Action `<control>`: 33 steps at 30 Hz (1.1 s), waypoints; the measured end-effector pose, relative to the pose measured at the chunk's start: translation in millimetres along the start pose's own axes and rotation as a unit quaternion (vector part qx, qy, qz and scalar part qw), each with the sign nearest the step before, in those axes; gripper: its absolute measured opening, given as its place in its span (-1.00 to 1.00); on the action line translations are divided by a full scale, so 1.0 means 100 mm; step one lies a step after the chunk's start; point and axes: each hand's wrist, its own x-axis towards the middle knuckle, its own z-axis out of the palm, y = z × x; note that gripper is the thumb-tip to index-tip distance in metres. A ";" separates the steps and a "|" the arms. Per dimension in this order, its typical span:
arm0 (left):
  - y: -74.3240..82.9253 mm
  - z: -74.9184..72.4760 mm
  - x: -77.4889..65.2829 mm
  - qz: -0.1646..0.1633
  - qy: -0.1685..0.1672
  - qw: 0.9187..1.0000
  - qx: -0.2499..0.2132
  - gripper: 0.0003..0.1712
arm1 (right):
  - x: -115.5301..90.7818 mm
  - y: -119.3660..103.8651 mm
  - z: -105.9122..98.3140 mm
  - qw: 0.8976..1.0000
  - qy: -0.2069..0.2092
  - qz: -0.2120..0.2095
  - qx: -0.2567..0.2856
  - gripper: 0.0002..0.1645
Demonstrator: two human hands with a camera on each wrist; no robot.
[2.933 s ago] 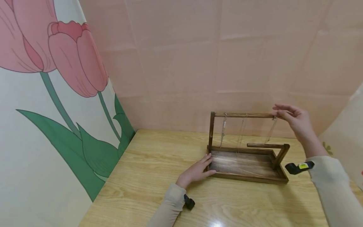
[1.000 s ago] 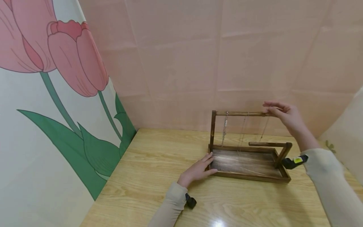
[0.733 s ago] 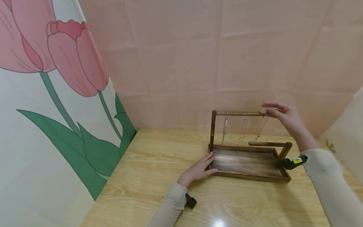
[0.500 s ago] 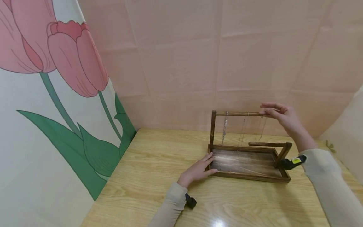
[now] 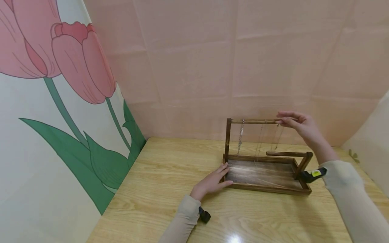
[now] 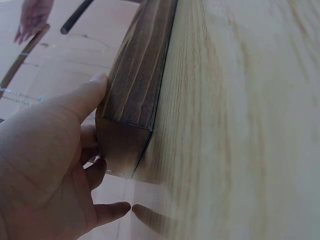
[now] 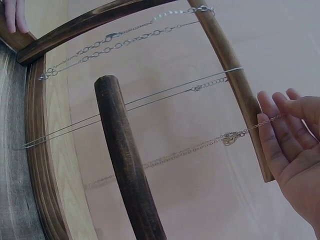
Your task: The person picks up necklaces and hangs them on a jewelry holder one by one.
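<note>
A dark wooden jewelry stand (image 5: 258,189) with a tray base and two horizontal bars stands on the table. My left hand (image 5: 211,182) grips the tray's left front corner, thumb on the front side and fingers around the end, as the left wrist view shows. At the free right end of the upper bar (image 7: 227,57), my right hand (image 5: 304,126) pinches a thin necklace (image 7: 200,145) between thumb and fingers. Its chain passes over the bar and hangs down. Farther left hang a fine-chain necklace (image 7: 165,95) and a thicker silver chain necklace with pale beads (image 7: 100,47).
The stand's shorter lower bar (image 5: 285,154) sticks out leftward from the right post, below the right hand. Light wood-grain table (image 5: 170,168) surrounds the stand. A pink cloth backdrop (image 5: 188,67) hangs behind, with a tulip-print panel (image 5: 91,64) at the left.
My right hand has moved left along the upper bar with the necklace, whose hanging strands swing and have shifted left. The left hand keeps its place on the tray corner.
</note>
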 end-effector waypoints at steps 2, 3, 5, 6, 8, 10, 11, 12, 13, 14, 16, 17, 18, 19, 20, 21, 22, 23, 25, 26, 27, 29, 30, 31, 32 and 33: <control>-0.01 0.01 0.00 0.000 0.001 1.000 0.002 -0.15 | -0.02 0.01 0.00 1.000 -0.001 0.003 -0.003 -0.61; -0.01 0.02 0.00 0.000 0.001 1.000 0.003 -0.15 | -0.03 0.02 0.01 1.000 -0.003 0.003 -0.007 -0.61; -0.01 0.02 0.01 0.000 0.000 1.000 0.001 -0.15 | -0.04 0.04 0.01 1.000 -0.004 0.005 -0.011 -0.60; -0.01 0.03 0.01 0.000 0.001 1.000 0.001 -0.15 | -0.05 0.06 0.01 1.000 -0.006 0.005 -0.008 -0.60; -0.01 0.03 0.01 0.000 0.000 1.000 -0.001 -0.15 | -0.07 0.09 0.02 1.000 -0.008 0.004 -0.001 -0.61; -0.01 0.03 0.01 0.000 -0.001 1.000 -0.002 -0.15 | -0.09 0.12 0.02 1.000 -0.009 0.000 0.006 -0.62; -0.01 0.03 0.01 0.000 -0.001 1.000 -0.002 -0.15 | -0.10 0.13 0.02 1.000 -0.009 -0.002 0.014 -0.62; -0.01 0.03 0.01 0.000 -0.001 1.000 -0.001 -0.14 | -0.11 0.15 0.03 1.000 -0.008 -0.005 0.019 -0.63; -0.01 0.03 0.02 0.000 -0.002 1.000 0.000 -0.14 | -0.12 0.16 0.03 1.000 -0.007 -0.007 0.020 -0.63; -0.01 0.03 0.02 0.000 -0.002 1.000 0.000 -0.14 | -0.13 0.16 0.04 1.000 -0.006 -0.009 0.017 -0.62; -0.01 0.02 0.02 0.000 -0.002 1.000 0.002 -0.14 | -0.14 0.18 0.05 1.000 -0.003 -0.010 0.012 -0.62; -0.01 0.02 0.02 0.000 -0.002 1.000 0.003 -0.14 | -0.14 0.19 0.05 1.000 -0.003 -0.009 0.007 -0.62; -0.01 0.01 0.02 0.001 -0.002 1.000 0.003 -0.14 | -0.14 0.20 0.05 1.000 -0.002 -0.008 0.001 -0.62; -0.01 0.01 0.02 0.001 -0.001 1.000 0.004 -0.14 | -0.14 0.20 0.05 1.000 -0.002 -0.007 -0.003 -0.62; -0.01 0.01 0.02 0.002 -0.001 1.000 0.004 -0.14 | -0.15 0.21 0.05 1.000 -0.003 -0.007 -0.003 -0.61; -0.01 0.01 0.02 0.003 0.000 1.000 0.005 -0.14 | -0.15 0.22 0.05 1.000 -0.003 -0.008 -0.001 -0.62; -0.02 0.00 0.02 0.005 0.000 1.000 0.005 -0.14 | -0.15 0.23 0.05 1.000 -0.005 -0.010 0.001 -0.62; -0.02 0.01 0.03 0.007 0.001 1.000 0.006 -0.14 | -0.16 0.24 0.05 1.000 -0.006 -0.011 0.005 -0.62; -0.03 0.01 0.03 0.008 0.002 1.000 0.007 -0.14 | -0.17 0.26 0.05 1.000 -0.007 -0.014 0.009 -0.61; -0.03 0.01 0.04 0.008 0.003 1.000 0.007 -0.14 | -0.17 0.27 0.05 1.000 -0.007 -0.014 0.010 -0.61; -0.03 0.01 0.04 0.008 0.004 1.000 0.007 -0.14 | -0.18 0.28 0.05 1.000 -0.007 -0.014 0.009 -0.61; -0.03 0.01 0.04 0.005 0.003 1.000 0.007 -0.14 | -0.19 0.30 0.05 1.000 -0.007 -0.010 0.007 -0.59; -0.03 0.01 0.05 0.003 0.002 1.000 0.007 -0.13 | -0.20 0.32 0.06 1.000 -0.006 -0.008 0.006 -0.59; -0.03 0.01 0.04 0.001 0.002 1.000 0.007 -0.13 | -0.21 0.33 0.06 1.000 -0.006 -0.006 0.003 -0.59; -0.03 0.01 0.04 0.000 0.001 1.000 0.007 -0.12 | -0.22 0.35 0.07 1.000 -0.006 -0.004 0.001 -0.59; -0.03 0.01 0.04 -0.002 0.000 1.000 0.006 -0.12 | -0.23 0.37 0.08 1.000 -0.006 -0.003 0.002 -0.59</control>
